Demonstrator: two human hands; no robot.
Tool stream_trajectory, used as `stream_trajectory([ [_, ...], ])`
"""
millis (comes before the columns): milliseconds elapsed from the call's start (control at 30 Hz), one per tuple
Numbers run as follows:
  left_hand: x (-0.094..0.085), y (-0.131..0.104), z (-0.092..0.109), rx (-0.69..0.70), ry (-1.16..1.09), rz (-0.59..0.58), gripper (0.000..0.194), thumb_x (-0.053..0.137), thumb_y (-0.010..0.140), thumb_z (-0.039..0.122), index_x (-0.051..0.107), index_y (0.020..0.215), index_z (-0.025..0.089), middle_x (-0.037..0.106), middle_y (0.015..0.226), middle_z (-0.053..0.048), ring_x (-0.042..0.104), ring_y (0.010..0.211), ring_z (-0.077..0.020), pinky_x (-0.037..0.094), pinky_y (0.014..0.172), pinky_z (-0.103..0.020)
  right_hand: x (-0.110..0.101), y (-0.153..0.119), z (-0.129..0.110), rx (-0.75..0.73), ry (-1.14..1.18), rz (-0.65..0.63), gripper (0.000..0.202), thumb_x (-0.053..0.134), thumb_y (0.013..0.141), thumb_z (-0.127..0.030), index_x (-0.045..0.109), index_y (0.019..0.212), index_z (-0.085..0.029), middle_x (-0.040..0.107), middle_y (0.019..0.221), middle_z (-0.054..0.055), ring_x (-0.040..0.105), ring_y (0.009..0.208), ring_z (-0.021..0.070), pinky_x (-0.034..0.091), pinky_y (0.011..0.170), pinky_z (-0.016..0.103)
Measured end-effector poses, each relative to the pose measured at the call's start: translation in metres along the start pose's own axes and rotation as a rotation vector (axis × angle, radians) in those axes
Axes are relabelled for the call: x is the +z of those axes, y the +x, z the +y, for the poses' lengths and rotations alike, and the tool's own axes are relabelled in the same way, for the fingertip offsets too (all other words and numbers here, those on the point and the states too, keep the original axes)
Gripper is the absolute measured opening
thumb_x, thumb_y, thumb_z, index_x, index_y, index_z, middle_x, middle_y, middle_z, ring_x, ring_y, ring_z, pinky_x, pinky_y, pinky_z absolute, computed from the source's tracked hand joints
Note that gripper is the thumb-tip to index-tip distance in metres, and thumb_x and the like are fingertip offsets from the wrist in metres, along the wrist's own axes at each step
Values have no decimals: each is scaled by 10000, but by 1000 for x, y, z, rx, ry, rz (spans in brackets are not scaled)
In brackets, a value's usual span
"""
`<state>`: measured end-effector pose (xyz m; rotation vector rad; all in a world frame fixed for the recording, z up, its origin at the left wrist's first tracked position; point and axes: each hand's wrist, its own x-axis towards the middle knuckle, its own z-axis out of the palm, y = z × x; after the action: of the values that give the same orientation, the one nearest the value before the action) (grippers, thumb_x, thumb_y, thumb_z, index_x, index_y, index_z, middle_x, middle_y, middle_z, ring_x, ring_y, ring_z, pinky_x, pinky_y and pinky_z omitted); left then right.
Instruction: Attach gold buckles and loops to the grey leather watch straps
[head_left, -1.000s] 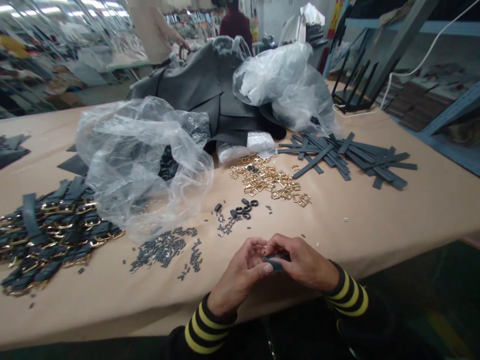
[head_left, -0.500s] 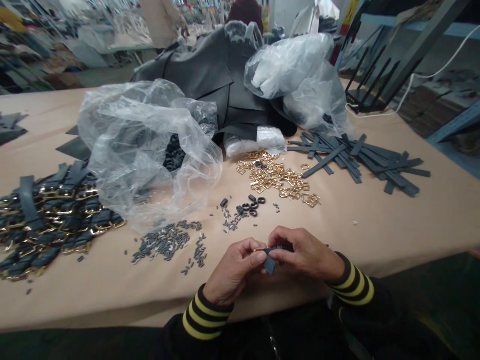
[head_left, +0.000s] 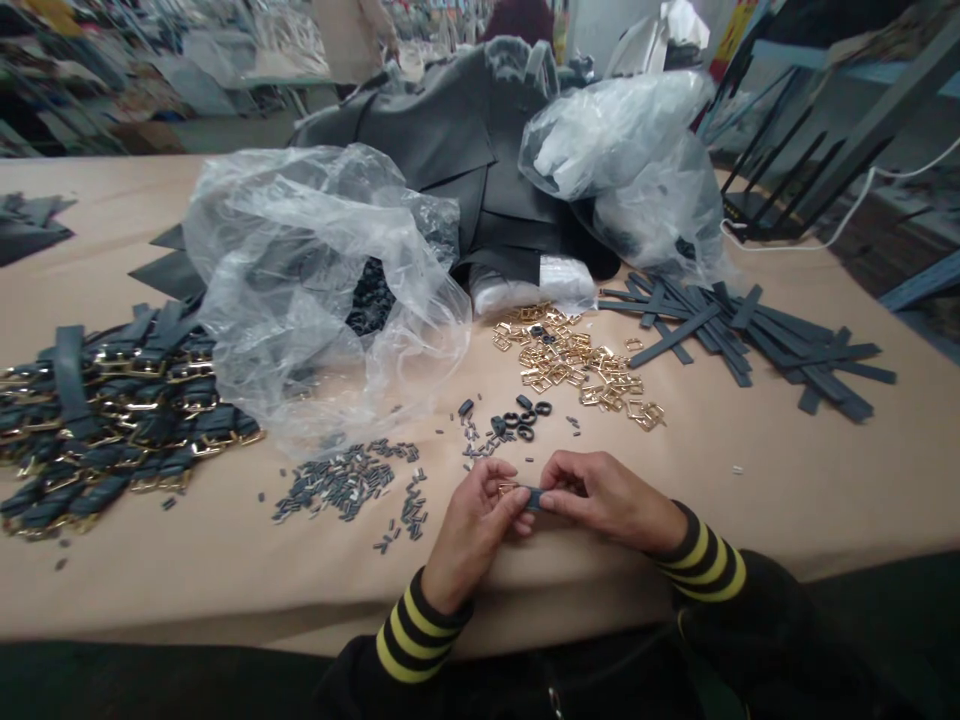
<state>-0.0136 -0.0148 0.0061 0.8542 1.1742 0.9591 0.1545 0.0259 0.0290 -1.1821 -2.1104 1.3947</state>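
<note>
Near the table's front edge, my left hand (head_left: 480,520) pinches one end of a short dark grey strap (head_left: 534,498). A gold buckle (head_left: 507,490) shows at its fingertips, partly hidden by them. On the strap's other end, the thumb and fingers of my right hand (head_left: 604,497) are closed. Most of the strap is covered by my fingers. Just beyond my hands lie small black loops (head_left: 526,432) and tiny dark pieces. A pile of gold buckles (head_left: 570,360) is farther back.
Finished-looking buckled straps (head_left: 112,430) fill the left side. Small grey pieces (head_left: 345,480) lie left of my hands. Plastic bags (head_left: 300,260), dark sheet material (head_left: 420,120) and loose dark strips (head_left: 720,325) are across the table (head_left: 765,520). A router (head_left: 757,215) with a white cable stands back right.
The strap end that hung below my fingers now lies level between my hands. My right hand's grip has shifted along it. The whole view has moved slightly, so the table appears farther right.
</note>
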Motion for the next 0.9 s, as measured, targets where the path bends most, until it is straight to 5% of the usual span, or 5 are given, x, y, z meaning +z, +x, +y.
stream_trajectory([
  [200, -14, -1, 4, -19, 165, -67, 233, 537, 785, 351, 527, 712, 130, 595, 503, -1, 527, 416, -87, 423, 444, -194, -11, 24, -8, -87, -247, 8, 117, 530, 809, -246, 595, 754, -166, 572, 616, -15, 496, 561, 97, 363, 552, 210],
  [333, -12, -2, 4, 5, 177, 10, 225, 545, 776, 349, 520, 701, 138, 600, 518, 2, 532, 418, -88, 426, 432, -194, -11, 49, -9, 12, -571, 186, 101, 542, 796, -242, 616, 795, -172, 621, 745, 45, 564, 683, 162, 390, 621, 259],
  [467, -12, -1, 4, 11, 177, 26, 216, 541, 780, 333, 514, 689, 139, 581, 486, 16, 520, 394, -81, 422, 414, -184, 2, 61, -14, 127, -793, 148, 132, 514, 803, -230, 624, 832, -163, 623, 823, 109, 597, 781, 225, 405, 646, 293],
  [700, -14, 0, -3, 39, 177, 42, 217, 522, 793, 342, 513, 712, 140, 582, 490, 22, 511, 385, -74, 412, 400, -173, -5, 58, -12, 119, -779, 153, 66, 564, 738, -218, 580, 772, -164, 621, 783, 80, 596, 730, 208, 399, 597, 272],
  [900, -11, 1, -2, 57, 192, 53, 219, 520, 797, 342, 512, 725, 136, 588, 505, 21, 516, 396, -72, 413, 406, -170, -16, 15, -18, 74, -515, 325, 48, 494, 772, -177, 533, 777, -150, 603, 683, 26, 557, 614, 128, 407, 585, 231],
])
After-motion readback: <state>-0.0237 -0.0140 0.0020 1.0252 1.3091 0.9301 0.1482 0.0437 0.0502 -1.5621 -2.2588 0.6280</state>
